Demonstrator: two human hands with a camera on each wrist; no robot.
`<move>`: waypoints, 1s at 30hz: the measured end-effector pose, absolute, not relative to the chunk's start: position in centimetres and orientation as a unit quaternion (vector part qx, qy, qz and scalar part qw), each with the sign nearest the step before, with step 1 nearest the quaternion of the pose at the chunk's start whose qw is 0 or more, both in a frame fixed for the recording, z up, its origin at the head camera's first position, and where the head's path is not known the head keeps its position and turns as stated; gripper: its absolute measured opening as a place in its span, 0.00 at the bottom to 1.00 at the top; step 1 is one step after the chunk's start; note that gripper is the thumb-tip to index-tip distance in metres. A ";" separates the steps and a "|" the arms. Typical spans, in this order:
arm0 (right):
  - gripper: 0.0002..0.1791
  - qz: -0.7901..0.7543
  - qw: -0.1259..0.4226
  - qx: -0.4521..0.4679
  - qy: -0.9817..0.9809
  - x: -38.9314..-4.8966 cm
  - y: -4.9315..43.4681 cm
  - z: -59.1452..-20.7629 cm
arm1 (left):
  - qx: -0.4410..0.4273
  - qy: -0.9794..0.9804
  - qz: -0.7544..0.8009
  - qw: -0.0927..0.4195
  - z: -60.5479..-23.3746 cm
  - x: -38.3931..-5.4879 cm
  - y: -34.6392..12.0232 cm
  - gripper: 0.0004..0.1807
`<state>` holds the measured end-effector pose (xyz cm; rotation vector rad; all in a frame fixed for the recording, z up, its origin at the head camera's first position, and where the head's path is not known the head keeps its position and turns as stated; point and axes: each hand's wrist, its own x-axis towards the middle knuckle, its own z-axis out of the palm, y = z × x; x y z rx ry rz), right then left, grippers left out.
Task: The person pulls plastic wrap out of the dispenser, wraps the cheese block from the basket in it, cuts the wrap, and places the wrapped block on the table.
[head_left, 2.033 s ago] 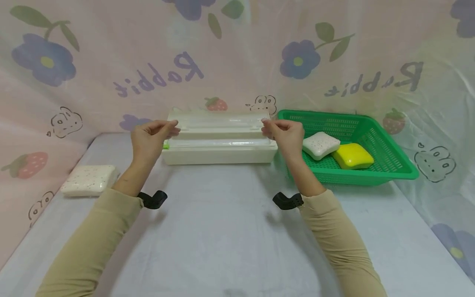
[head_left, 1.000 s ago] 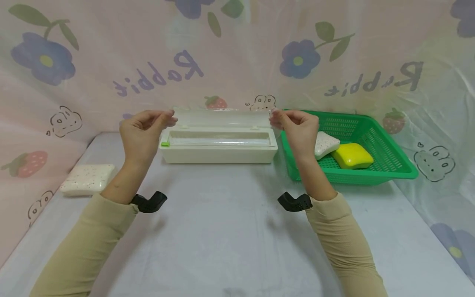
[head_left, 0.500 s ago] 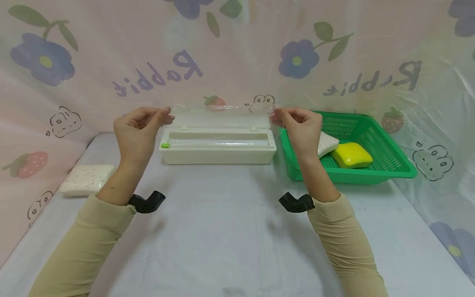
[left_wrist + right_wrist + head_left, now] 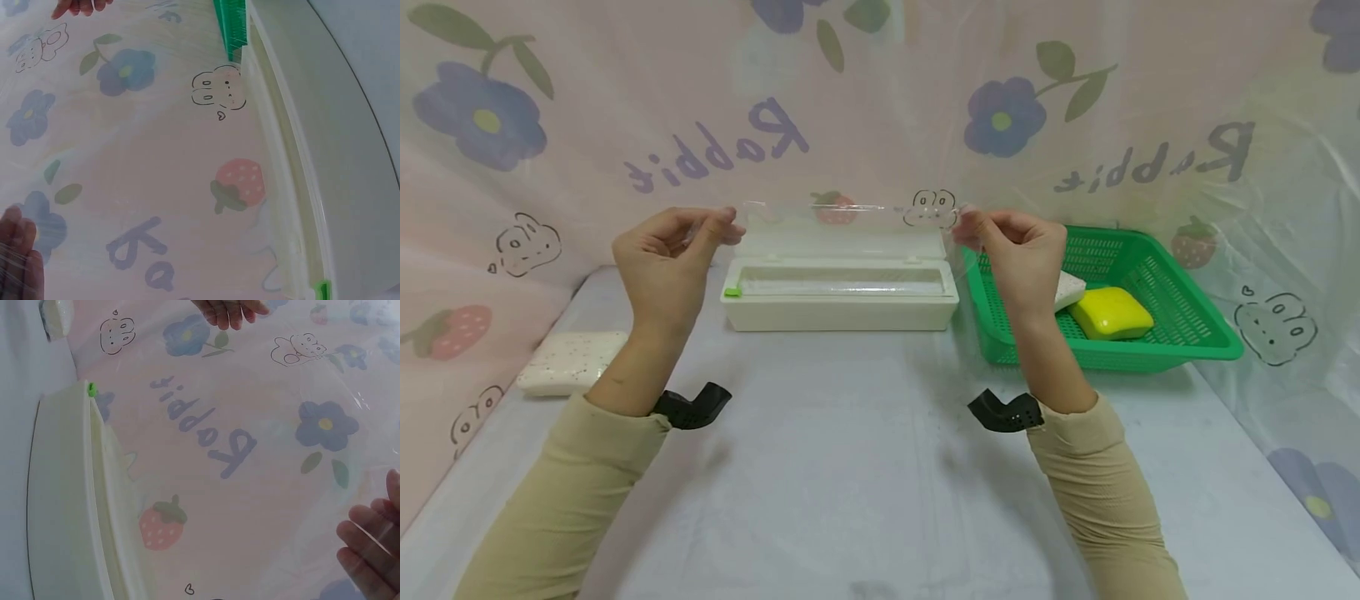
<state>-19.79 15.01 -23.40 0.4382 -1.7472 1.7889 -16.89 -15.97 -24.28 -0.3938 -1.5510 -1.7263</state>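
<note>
Raised since the earlier frames: clear film (image 4: pixel 865 220), its upper edge now higher above the box, with both hands lifted and the left one shifted outward.

Clear film: one sheet, transparent, drawn up between the two hands in front of the patterned backdrop (image 4: pixel 880 92); print shows through it.

Left hand (image 4: pixel 664 265): thumb and fingertips closed together, pinching the film near its upper left corner.

Right hand (image 4: pixel 1024 260): same pinch, near the upper right corner, in front of the basket's near-left part.

Dispenser box (image 4: pixel 842 316): long, off-white, standing on the table just below and beyond the hands; lid (image 4: pixel 850 244) tipped up at the back, opening exposed. Green tab (image 4: pixel 733 292) at the left end of the front edge.

Basket (image 4: pixel 1206 353): green, perforated, right of the box. Contents: yellow block (image 4: pixel 1111 314), glossy, in full view; speckled block (image 4: pixel 1069 290), white, touching or just beside the yellow one, partly hidden by the right hand.

Second speckled block (image 4: pixel 568 363): white, on the table at far left, beside the left forearm.

Table (image 4: pixel 850 467): white covering.

Sleeves (image 4: pixel 561 492): tan, two, each with a black wrist mount (image 4: pixel 694 407).
</note>
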 end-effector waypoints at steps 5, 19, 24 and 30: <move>0.12 0.677 0.305 0.168 -0.648 -19.5 15.0 -23.1 | -0.168 -0.609 -0.660 0.407 -24.0 -16.7 -15.9 0.07; 0.07 0.723 0.313 0.178 -0.590 -19.0 14.7 -22.1 | -0.191 -0.600 -0.641 0.439 -22.8 -16.4 -15.9 0.07; 0.06 0.710 0.346 0.198 -0.581 -19.0 14.7 -22.2 | -0.203 -0.587 -0.654 0.432 -22.3 -16.2 -16.1 0.08; 0.04 0.701 0.361 0.255 -0.560 -18.9 15.1 -22.2 | -0.231 -0.552 -0.685 0.415 -22.0 -15.7 -16.4 0.07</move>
